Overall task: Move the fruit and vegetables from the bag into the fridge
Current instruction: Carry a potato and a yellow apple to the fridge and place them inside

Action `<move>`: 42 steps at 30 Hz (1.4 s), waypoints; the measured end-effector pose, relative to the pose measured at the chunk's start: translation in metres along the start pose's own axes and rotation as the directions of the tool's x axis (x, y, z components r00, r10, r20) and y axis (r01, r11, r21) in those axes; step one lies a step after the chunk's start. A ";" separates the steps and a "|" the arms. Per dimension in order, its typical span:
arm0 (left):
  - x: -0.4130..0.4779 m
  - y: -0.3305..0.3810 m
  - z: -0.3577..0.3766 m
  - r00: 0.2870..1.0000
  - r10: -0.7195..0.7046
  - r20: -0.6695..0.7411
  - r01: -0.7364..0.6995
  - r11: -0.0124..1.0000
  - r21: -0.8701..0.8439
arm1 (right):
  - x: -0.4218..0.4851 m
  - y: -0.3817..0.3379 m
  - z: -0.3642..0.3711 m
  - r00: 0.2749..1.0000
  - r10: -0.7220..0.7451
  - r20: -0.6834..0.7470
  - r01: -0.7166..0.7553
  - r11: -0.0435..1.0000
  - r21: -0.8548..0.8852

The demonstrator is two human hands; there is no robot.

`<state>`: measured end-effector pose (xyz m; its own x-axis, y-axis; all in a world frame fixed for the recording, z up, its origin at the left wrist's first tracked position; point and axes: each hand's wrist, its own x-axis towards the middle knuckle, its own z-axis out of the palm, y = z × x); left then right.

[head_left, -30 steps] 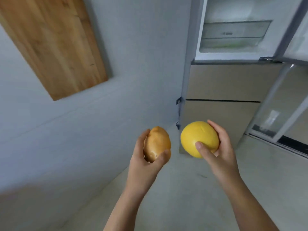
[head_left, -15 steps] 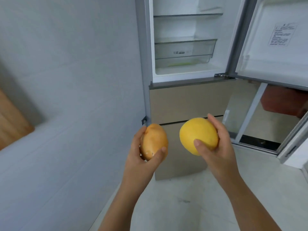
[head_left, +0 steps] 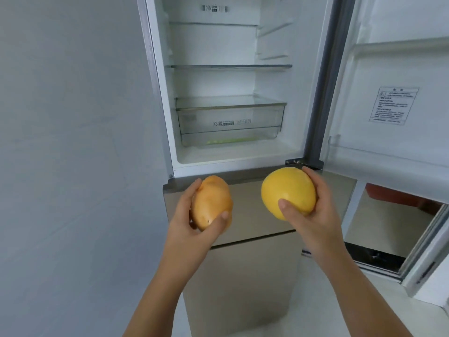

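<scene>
Nearer the open fridge (head_left: 213,83) now, left hand (head_left: 190,223) curled round a potato (head_left: 212,203), right hand (head_left: 315,215) round a yellow fruit (head_left: 286,188); best shelved gently.

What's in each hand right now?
Left hand: holding a potato.
Right hand: holding a yellow fruit.

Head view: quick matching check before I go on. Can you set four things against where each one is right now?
Things:
1 potato
2 yellow fruit
3 fridge door
4 clear drawer

Places:
A in the right hand
B swung open on the right
C in the left hand
D under the glass shelf

Pairs: 1-C, 2-A, 3-B, 4-D
</scene>
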<state>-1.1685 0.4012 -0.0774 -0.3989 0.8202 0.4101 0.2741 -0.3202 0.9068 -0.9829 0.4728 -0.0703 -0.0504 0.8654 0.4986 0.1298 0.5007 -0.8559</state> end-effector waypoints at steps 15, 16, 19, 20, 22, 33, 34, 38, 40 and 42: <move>0.237 -0.035 0.035 0.992 0.126 0.021 -0.126 0.992 0.014 | 0.205 0.051 0.063 0.981 -0.193 -0.006 0.193 0.980 0.048; 0.254 -0.037 0.037 0.990 0.137 0.032 -0.138 0.990 0.010 | 0.218 0.052 0.068 0.981 -0.191 -0.011 0.192 0.980 0.056; 0.300 -0.044 0.044 0.984 0.166 0.069 -0.167 0.986 0.010 | 0.256 0.054 0.083 0.977 -0.210 -0.037 0.212 0.974 0.081; 0.313 -0.046 0.047 0.981 0.179 0.081 -0.181 0.983 0.017 | 0.267 0.054 0.088 0.973 -0.227 -0.040 0.229 0.970 0.078; 0.337 -0.050 0.053 0.977 0.189 0.100 -0.192 0.981 0.029 | 0.286 0.056 0.096 0.965 -0.261 -0.037 0.263 0.963 0.065; 0.449 -0.067 0.063 0.976 0.196 0.092 -0.212 0.949 0.233 | 0.401 0.062 0.122 0.898 -0.437 -0.053 0.439 0.883 0.164; 0.458 -0.067 0.063 0.978 0.186 0.093 -0.205 0.945 0.256 | 0.413 0.061 0.125 0.891 -0.450 -0.048 0.451 0.875 0.176; 0.492 -0.069 0.062 0.980 0.154 0.127 -0.188 0.927 0.325 | 0.456 0.057 0.130 0.857 -0.515 -0.031 0.511 0.839 0.186; 0.507 -0.071 0.062 0.980 0.129 0.149 -0.174 0.922 0.347 | 0.475 0.053 0.133 0.847 -0.531 -0.016 0.525 0.831 0.186; 0.522 -0.074 0.063 0.978 0.094 0.184 -0.158 0.914 0.375 | 0.493 0.049 0.136 0.846 -0.533 0.015 0.524 0.836 0.165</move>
<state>-1.3416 0.8831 0.0635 -0.2035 0.8598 0.4684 0.6414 -0.2444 0.7273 -1.1364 0.9272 0.1147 -0.1269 0.4653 0.8760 -0.0817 0.8753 -0.4767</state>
